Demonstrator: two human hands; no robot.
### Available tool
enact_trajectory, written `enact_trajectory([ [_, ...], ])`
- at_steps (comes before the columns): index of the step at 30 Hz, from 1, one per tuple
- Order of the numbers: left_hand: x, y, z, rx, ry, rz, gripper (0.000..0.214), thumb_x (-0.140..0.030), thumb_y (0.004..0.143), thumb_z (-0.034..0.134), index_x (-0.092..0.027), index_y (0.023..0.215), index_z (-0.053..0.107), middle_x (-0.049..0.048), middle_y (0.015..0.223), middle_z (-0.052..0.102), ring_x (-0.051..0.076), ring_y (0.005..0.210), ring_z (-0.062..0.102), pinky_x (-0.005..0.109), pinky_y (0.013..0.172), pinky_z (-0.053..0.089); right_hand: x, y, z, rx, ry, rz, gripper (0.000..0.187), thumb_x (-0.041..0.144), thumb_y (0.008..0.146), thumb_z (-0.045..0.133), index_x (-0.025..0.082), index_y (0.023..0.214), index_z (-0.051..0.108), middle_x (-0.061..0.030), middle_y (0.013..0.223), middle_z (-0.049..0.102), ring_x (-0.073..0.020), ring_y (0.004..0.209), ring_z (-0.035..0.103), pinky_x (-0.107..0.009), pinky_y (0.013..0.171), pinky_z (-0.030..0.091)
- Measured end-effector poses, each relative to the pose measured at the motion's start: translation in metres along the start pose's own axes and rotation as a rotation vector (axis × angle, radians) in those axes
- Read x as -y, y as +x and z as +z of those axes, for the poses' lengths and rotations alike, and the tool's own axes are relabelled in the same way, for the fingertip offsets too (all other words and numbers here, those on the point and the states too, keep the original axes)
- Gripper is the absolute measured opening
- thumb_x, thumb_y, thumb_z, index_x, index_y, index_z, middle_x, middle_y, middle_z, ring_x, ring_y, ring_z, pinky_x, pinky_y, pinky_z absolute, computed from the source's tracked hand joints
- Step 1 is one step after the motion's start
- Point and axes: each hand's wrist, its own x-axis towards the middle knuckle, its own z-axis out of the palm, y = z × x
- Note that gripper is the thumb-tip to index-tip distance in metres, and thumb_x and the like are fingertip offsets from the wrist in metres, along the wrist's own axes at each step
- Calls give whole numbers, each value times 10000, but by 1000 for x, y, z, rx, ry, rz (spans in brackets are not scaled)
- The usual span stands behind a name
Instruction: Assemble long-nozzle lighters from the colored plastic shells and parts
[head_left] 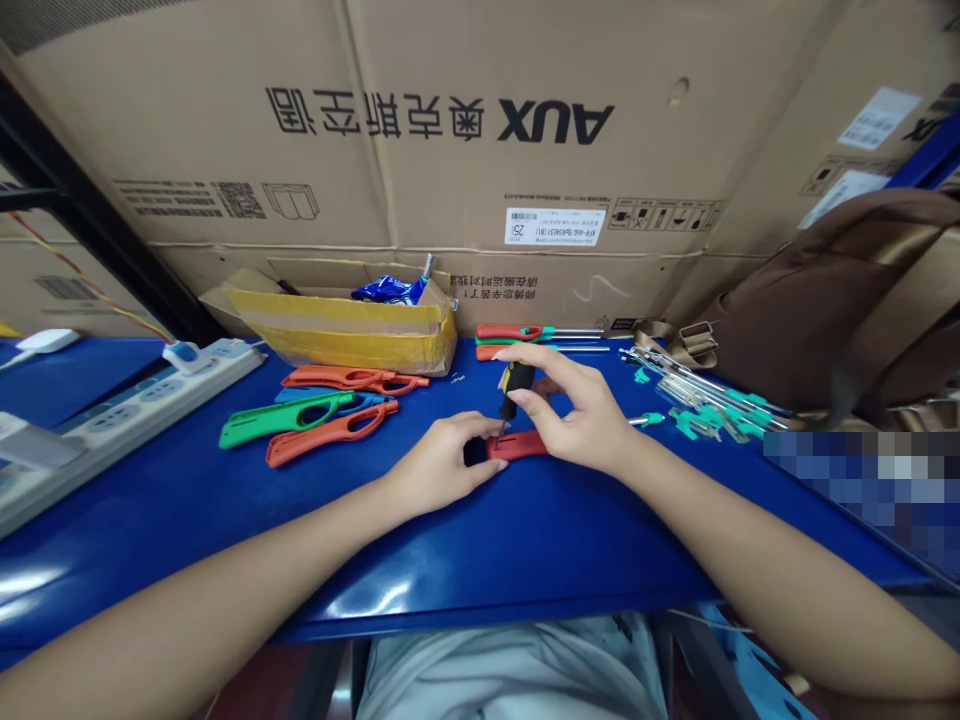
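Bright, even light from overhead; white glare streaks the near edge of the blue table (525, 560); soft shadows under the hands; wide-angle bending at the edges; a pixelated patch at right.

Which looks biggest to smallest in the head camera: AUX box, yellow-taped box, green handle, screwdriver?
1. AUX box
2. yellow-taped box
3. green handle
4. screwdriver, partly hidden in the right hand; the left hand holds a red handle.

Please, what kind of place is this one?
Probably a small assembly bench in a workshop or storeroom: coloured plastic handle shells and metal rods lie on the blue table, the right hand holds a screwdriver to a red shell, and large cartons stand behind.
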Motion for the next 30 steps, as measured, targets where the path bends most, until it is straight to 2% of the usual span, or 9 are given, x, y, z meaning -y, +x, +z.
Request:
enact_trajectory([
  [9, -4, 2, -1, -3, 15, -22, 189, -241, 816, 760, -163, 983, 718, 58, 962, 739, 210, 883, 708, 346, 873, 573, 2, 5, -7, 52, -51, -9, 345, 308, 978, 616, 263, 1319, 593, -45, 1303, 696, -85, 583, 590, -282, 765, 593],
  [14, -2, 2, -2, -7, 33, -23, 164, -282, 816, 749, -175, 936, 712, 41, 926, 735, 200, 833, 700, 341, 830, 579, 3, 2, -7, 89, -38, -25, 353, 299, 977, 612, 277, 1328, 585, -41, 1291, 694, -99, 648, 634, -270, 760, 584],
  [18, -1, 2, -2, 5, 31, -21, 195, -319, 823, 734, -173, 952, 724, 51, 941, 724, 207, 852, 700, 349, 834, 582, 3, 1, -19, 129, 20, 15, 311, 304, 962, 630, 266, 1269, 600, -38, 1162, 711, -116, 711, 667, -268, 714, 584],
  [20, -1, 3, -3, 19, 35, -14, 280, -317, 834, 713, -173, 1074, 726, 60, 976, 713, 206, 882, 698, 351, 858, 580, -7, 3, -34, 131, 157, 107, 268, 336, 960, 631, 249, 1211, 591, -41, 1120, 684, -85, 613, 625, -237, 592, 564],
  [22, -2, 3, -4, 37, 54, -6, 376, -300, 839, 691, -173, 1193, 705, 62, 980, 696, 202, 895, 688, 356, 883, 575, -24, 4, -53, 24, 300, 225, 306, 398, 952, 639, 239, 1189, 527, -10, 992, 648, -60, 506, 570, -209, 473, 521],
  [24, -4, 3, -6, 60, 74, 0, 432, -274, 838, 665, -170, 1257, 685, 61, 963, 673, 200, 899, 678, 359, 900, 569, -45, 4, -74, -105, 353, 359, 374, 440, 883, 713, 236, 1114, 500, 30, 879, 600, -80, 524, 588, -220, 474, 542],
  [27, -7, 3, -9, 100, 108, 4, 477, -237, 821, 632, -180, 1293, 672, 58, 955, 634, 201, 880, 667, 332, 819, 576, -72, -2, -101, -255, 213, 709, 323, 314, 822, 767, 228, 958, 487, 50, 791, 570, -112, 631, 650, -227, 547, 585],
  [28, -8, 3, -10, 111, 122, 2, 493, -228, 810, 627, -185, 1299, 669, 55, 951, 620, 199, 861, 661, 318, 774, 574, -78, -4, -107, -244, 115, 850, 276, 273, 838, 744, 224, 921, 486, 54, 752, 574, -108, 630, 655, -234, 598, 602],
  [30, -9, 3, -12, 135, 147, -13, 517, -225, 799, 620, -191, 1313, 658, 48, 948, 593, 181, 788, 641, 291, 684, 562, -86, -9, -117, -218, 37, 955, 227, 207, 843, 722, 208, 871, 497, 44, 700, 584, -119, 610, 665, -266, 635, 618],
])
